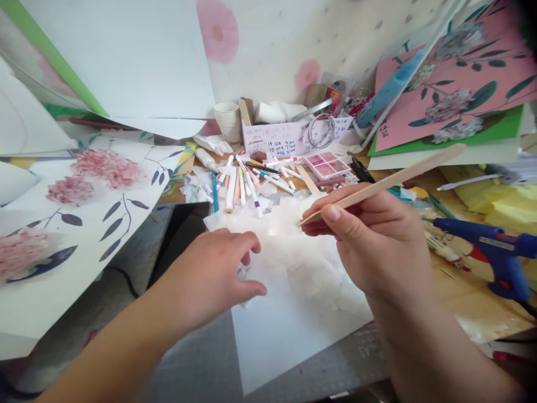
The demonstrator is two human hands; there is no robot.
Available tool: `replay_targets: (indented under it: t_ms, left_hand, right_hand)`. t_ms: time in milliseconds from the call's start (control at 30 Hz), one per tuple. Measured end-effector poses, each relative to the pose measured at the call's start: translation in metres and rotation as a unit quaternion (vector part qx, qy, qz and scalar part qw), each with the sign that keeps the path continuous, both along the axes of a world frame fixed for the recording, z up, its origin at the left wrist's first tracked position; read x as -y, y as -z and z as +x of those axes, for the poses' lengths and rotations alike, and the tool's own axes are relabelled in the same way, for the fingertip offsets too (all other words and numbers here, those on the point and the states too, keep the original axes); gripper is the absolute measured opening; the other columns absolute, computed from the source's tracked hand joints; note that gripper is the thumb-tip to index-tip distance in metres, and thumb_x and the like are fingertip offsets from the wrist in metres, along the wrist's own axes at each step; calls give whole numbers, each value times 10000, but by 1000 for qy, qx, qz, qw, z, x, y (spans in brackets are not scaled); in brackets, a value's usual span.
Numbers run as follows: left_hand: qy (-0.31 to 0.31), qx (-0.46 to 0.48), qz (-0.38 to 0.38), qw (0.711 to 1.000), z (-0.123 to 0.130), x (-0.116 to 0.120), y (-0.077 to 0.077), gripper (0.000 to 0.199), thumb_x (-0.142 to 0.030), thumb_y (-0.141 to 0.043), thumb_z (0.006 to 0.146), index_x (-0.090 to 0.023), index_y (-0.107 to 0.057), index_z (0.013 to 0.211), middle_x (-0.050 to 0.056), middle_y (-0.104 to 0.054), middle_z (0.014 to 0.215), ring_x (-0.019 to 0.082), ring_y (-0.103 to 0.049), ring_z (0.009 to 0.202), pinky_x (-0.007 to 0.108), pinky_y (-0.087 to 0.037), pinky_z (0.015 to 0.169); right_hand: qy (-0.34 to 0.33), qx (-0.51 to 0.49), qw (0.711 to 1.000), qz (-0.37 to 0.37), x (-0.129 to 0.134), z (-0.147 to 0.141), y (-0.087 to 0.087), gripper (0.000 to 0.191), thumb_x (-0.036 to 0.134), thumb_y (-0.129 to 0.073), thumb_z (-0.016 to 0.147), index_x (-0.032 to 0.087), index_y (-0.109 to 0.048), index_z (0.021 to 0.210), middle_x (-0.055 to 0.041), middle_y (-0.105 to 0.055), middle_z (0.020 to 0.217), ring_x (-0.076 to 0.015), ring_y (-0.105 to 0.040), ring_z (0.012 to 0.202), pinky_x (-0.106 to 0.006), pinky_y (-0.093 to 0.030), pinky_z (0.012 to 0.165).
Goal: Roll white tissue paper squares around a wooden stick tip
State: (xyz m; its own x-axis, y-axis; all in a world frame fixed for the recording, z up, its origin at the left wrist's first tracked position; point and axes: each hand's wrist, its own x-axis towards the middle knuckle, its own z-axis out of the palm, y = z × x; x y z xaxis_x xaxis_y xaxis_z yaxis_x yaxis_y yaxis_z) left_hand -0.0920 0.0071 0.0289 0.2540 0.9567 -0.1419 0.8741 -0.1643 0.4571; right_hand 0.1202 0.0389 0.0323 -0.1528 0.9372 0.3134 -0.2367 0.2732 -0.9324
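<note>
A flat wooden craft stick is pinched between the thumb and fingers of my right hand, slanting up to the right. Its lower tip is over a layer of thin, whitish, translucent sheets on white paper. My left hand is at the left edge of that paper, index finger bent and thumb apart from it. A small, shiny, pale thing shows behind the left fingers; whether they touch it I cannot tell. The other left fingers are mostly hidden.
Several markers lie piled behind the sheets, beside a pink palette and stacked paper cups. On the right lies a blue glue gun. Flower pictures stand at left and right. A dark, flat device lies at left.
</note>
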Motion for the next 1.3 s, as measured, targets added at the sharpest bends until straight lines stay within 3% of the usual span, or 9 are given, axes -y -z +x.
replay_targets:
  t_ms: [133, 300, 500, 700, 867, 1000, 1133, 1200, 1300]
  left_hand:
    - [65, -43, 16, 997, 10, 5, 8, 212, -253, -720, 693, -240, -680, 901, 47, -720, 809, 290, -616, 797, 363, -382, 708]
    - [67, -33, 34, 997, 19, 6, 18, 186, -79, -539, 721, -240, -630, 710, 23, -658, 690, 245, -584, 700, 356, -369, 677]
    - [-46, 15, 80, 996, 13, -2, 16, 149, -162, -523, 820, -249, -596, 723, 4, -635, 697, 221, -601, 680, 322, -400, 629]
    - [-100, 68, 122, 985, 5, -6, 16, 236, -195, -435, 914, -252, -614, 1057, 53, -708, 1094, 245, -680, 957, 350, -478, 820]
    - [-131, 135, 164, 968, 3, -1, 7, 148, -232, -495, 908, -242, -641, 927, 54, -691, 1061, 264, -638, 1047, 386, -460, 919]
    - [-200, 357, 76, 909, 11, 11, -2, 123, -350, -617, 885, -258, -662, 953, 26, -722, 891, 234, -660, 858, 341, -505, 762]
    - [-159, 597, -82, 782, 21, 19, 1, 389, -277, -758, 800, -327, -582, 1144, 4, -745, 1011, 204, -685, 906, 320, -536, 779]
    - [-152, 636, -142, 743, 24, 20, 5, 429, -286, -769, 807, -334, -564, 1181, 3, -747, 1020, 195, -682, 928, 325, -530, 815]
    - [-182, 650, -167, 719, 25, 18, 8, 377, -307, -784, 802, -305, -609, 1136, -7, -745, 910, 164, -665, 859, 278, -510, 782]
  right_hand:
    - [-6, 5, 1000, -12, 2, -2, 1, 16, 237, -737, 867, 225, -737, 856, 5, -740, 763, -137, -703, 705, -259, -604, 662]
    - [-11, 7, 1000, 8, 2, -4, 2, 31, 218, -727, 870, 235, -746, 852, 2, -732, 769, -145, -698, 701, -268, -603, 648]
    - [-11, 20, 1000, 18, 4, -4, 2, 60, 214, -707, 882, 253, -749, 866, 0, -732, 780, -155, -695, 706, -284, -600, 657]
    - [-3, 22, 1000, 22, 3, -5, 2, 26, 235, -727, 870, 239, -750, 857, -3, -728, 757, -152, -693, 691, -274, -600, 646]
    - [-25, 13, 999, 15, 3, -5, 2, 63, 217, -706, 891, 249, -758, 874, 2, -722, 779, -124, -687, 699, -236, -592, 663]
    - [-64, 4, 998, -22, 4, -6, 5, 72, 229, -692, 906, 243, -760, 884, -6, -734, 773, -115, -683, 695, -226, -585, 666]
    - [-114, -50, 991, -38, 5, -9, 8, 62, 223, -699, 902, 238, -756, 882, -3, -741, 785, -108, -691, 692, -222, -592, 660]
    - [-132, -64, 988, -37, 6, -10, 9, 75, 210, -690, 910, 236, -756, 884, -4, -742, 814, -104, -695, 703, -219, -592, 663]
    - [-142, -61, 988, -26, 8, -10, 9, 87, 204, -678, 920, 243, -755, 921, -1, -735, 806, -109, -692, 716, -231, -582, 679]
